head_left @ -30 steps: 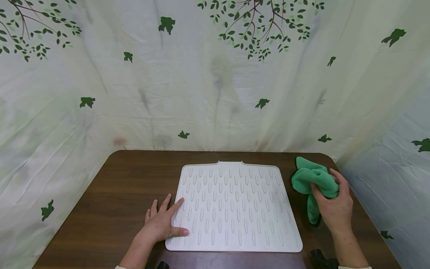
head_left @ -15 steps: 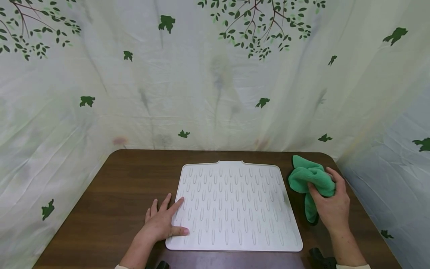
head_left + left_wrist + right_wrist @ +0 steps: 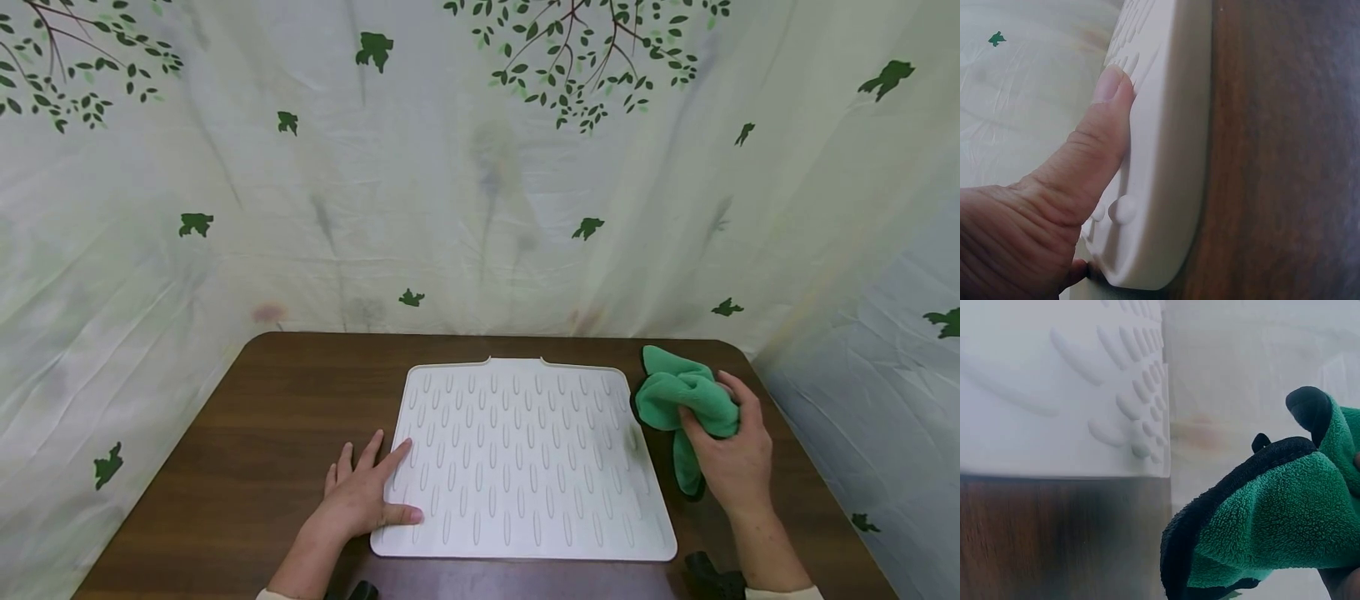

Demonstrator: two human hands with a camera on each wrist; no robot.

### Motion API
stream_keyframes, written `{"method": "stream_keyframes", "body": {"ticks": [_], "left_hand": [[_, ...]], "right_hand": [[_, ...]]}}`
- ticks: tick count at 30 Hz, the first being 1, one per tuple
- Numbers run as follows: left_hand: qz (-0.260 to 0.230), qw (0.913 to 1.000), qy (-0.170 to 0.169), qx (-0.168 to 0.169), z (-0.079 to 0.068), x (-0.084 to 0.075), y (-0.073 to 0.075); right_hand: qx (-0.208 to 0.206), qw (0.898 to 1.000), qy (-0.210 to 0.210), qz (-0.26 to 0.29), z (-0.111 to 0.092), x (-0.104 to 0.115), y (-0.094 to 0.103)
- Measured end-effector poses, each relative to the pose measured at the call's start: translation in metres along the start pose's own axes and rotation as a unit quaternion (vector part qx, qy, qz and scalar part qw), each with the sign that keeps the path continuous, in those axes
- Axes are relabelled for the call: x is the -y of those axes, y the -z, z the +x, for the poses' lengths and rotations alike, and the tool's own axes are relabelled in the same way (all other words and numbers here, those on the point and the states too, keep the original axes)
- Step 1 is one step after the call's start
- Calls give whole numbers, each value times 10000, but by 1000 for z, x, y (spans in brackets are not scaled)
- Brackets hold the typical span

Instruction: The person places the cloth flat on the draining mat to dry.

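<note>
A white drying board with raised oval ridges (image 3: 517, 467) lies flat on the brown table (image 3: 300, 400). My left hand (image 3: 358, 500) rests at its left edge, fingers spread and straight, thumb on the surface; the left wrist view shows the thumb (image 3: 1094, 140) against the ridged top near a rounded corner. To the right of the board, my right hand (image 3: 735, 454) grips a bunched green cloth (image 3: 686, 400) between thumb and fingers. Dark edging lines the fluffy cloth (image 3: 1279, 512) in the right wrist view, where the fingers are mostly out of frame.
A pale curtain (image 3: 450, 183) printed with leaves hangs behind the table and along both sides. Dark objects, partly cut off, show near my right wrist (image 3: 716, 577) and left wrist (image 3: 363, 590). Bare wood lies left of the board.
My right hand has moved slightly left with the green cloth, bringing it closer to the board's upper right edge. The left hand and board have stayed put.
</note>
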State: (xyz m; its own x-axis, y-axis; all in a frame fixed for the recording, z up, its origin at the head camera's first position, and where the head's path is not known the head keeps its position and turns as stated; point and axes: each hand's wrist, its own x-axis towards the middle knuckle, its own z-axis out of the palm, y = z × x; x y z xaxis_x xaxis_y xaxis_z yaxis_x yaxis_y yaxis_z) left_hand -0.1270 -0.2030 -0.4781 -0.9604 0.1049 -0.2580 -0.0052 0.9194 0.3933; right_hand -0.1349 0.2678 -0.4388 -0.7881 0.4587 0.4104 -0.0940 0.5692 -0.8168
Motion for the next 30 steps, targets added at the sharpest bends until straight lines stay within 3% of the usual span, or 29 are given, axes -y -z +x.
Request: {"method": "stream_keyframes", "body": {"ticks": [30], "left_hand": [[-5,10000,15,9,0,1,-1]], "right_hand": [[185,9995,205,153,-10,14,-13]]}}
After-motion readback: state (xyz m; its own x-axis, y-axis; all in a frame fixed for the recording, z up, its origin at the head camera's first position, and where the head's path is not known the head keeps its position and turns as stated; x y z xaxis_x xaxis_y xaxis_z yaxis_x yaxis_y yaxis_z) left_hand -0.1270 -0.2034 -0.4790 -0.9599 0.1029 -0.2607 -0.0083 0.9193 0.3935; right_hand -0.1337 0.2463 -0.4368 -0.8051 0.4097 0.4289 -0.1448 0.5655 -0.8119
